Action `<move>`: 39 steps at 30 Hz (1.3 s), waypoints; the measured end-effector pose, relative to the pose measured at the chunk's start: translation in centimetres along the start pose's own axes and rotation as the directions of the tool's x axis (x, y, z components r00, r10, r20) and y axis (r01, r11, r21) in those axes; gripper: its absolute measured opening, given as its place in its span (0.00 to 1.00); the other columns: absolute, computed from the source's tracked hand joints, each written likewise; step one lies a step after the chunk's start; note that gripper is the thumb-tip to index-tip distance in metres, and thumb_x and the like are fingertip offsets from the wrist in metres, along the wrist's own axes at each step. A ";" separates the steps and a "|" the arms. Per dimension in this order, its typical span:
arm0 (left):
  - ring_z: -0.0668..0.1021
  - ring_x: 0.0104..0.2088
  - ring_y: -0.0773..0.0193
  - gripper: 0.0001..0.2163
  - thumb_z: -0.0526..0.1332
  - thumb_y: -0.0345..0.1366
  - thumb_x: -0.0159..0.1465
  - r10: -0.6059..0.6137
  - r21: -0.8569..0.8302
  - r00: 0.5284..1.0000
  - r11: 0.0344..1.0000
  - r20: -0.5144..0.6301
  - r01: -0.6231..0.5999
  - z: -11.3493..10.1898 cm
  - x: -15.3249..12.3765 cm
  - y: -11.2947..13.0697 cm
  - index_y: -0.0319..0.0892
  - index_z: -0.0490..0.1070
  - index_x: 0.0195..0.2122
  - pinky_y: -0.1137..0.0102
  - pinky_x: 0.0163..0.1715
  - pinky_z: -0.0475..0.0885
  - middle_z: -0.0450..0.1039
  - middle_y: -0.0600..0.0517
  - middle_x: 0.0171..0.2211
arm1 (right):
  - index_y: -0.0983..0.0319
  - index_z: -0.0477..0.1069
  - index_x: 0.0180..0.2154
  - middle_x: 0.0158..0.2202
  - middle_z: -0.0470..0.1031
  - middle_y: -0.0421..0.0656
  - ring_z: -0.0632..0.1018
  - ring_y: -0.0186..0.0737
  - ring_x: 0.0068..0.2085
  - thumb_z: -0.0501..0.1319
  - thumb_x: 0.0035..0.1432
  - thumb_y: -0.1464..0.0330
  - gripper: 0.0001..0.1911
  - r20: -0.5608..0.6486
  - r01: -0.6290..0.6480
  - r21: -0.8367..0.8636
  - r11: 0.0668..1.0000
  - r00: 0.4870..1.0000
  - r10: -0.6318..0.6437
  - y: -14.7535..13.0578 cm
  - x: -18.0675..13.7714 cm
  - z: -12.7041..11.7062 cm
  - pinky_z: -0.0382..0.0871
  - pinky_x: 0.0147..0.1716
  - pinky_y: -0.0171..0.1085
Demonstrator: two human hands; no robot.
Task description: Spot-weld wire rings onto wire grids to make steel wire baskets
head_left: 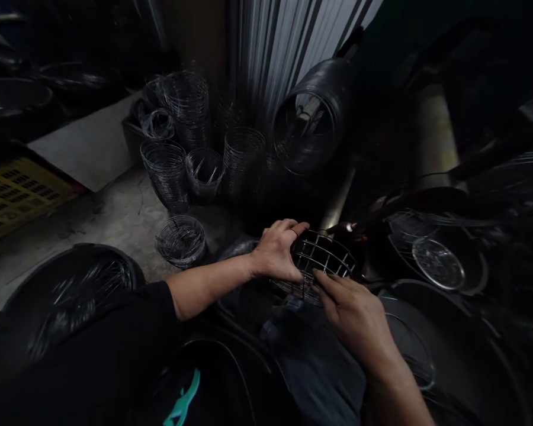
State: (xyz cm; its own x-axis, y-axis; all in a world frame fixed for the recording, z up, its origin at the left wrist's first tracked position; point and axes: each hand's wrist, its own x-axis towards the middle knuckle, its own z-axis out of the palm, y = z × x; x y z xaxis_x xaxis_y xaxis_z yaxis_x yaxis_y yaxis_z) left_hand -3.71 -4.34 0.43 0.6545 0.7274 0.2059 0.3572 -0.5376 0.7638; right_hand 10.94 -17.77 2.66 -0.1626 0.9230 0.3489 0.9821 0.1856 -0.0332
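A round wire basket point(322, 254) with a grid of metal wires is in front of me, in the middle of the head view. My left hand point(279, 251) grips its left side, thumb at the near edge and fingers over the far rim. At the near right edge lies my right hand point(353, 310), its fingers pressed together against the wires. The fingertips of the right hand are partly hidden, and I cannot make out any small piece between them. The basket's lower part sinks into shadow.
Stacks of wire rings point(184, 106) and wire baskets point(164, 171) stand on the floor ahead. A large wire coil point(308, 124) hangs before a corrugated sheet. Dark basins flank me: one with wires point(71, 296) at left, another point(462, 337) at right. A yellow crate point(22, 192) sits far left.
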 end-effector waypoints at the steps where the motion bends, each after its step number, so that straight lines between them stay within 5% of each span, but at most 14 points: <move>1: 0.69 0.53 0.48 0.46 0.70 0.48 0.36 0.005 -0.003 1.000 1.000 0.004 -0.005 0.1 0.2 0.1 0.39 0.62 0.58 0.52 0.54 0.67 0.65 0.42 0.53 | 0.67 0.77 0.42 0.32 0.79 0.46 0.79 0.42 0.31 0.54 0.62 0.71 0.14 -0.043 0.007 0.037 0.999 0.999 -0.005 0.3 -0.1 0.1 0.71 0.32 0.38; 7: 0.70 0.51 0.48 0.46 0.70 0.47 0.35 0.020 -0.016 0.999 1.000 -0.034 -0.020 0.9 2.2 0.4 0.39 0.64 0.57 0.53 0.54 0.68 0.66 0.43 0.51 | 0.66 0.78 0.39 0.29 0.78 0.45 0.77 0.37 0.29 0.55 0.63 0.70 0.13 -0.205 0.043 0.067 0.997 0.978 -0.029 2.3 0.7 0.1 0.68 0.30 0.35; 17: 0.69 0.53 0.48 0.45 0.72 0.44 0.34 -0.048 -0.051 0.999 0.998 -0.019 0.047 1.0 5.4 0.5 0.42 0.64 0.57 0.55 0.53 0.70 0.65 0.46 0.52 | 0.63 0.79 0.39 0.31 0.79 0.45 0.78 0.38 0.31 0.58 0.62 0.67 0.11 -0.226 0.023 0.100 0.995 0.974 0.000 5.4 2.6 0.9 0.70 0.32 0.35; 32: 0.71 0.51 0.48 0.44 0.73 0.42 0.34 -0.093 0.010 0.996 0.996 -0.001 0.093 1.1 8.0 0.7 0.40 0.65 0.56 0.56 0.52 0.70 0.66 0.45 0.51 | 0.60 0.79 0.38 0.35 0.81 0.43 0.79 0.40 0.35 0.60 0.60 0.65 0.10 -0.217 -0.112 0.252 0.961 0.961 0.169 6.7 4.2 1.6 0.72 0.37 0.37; 39: 0.71 0.51 0.49 0.41 0.70 0.48 0.38 -0.123 0.021 0.992 0.992 -0.007 0.123 1.2 7.8 1.0 0.43 0.66 0.55 0.56 0.52 0.70 0.67 0.46 0.51 | 0.64 0.78 0.41 0.34 0.80 0.46 0.79 0.41 0.33 0.63 0.58 0.69 0.10 -0.353 -0.114 0.243 0.963 0.915 0.197 6.1 3.3 1.7 0.73 0.37 0.38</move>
State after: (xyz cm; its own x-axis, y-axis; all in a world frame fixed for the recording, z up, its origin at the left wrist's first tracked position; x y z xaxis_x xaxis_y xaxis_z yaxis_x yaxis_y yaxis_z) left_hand 2.59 0.31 2.07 0.6010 0.7910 0.1145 0.4490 -0.4527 0.7704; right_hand 16.20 -13.02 2.07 0.0781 0.7620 0.6429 0.9414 0.1559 -0.2992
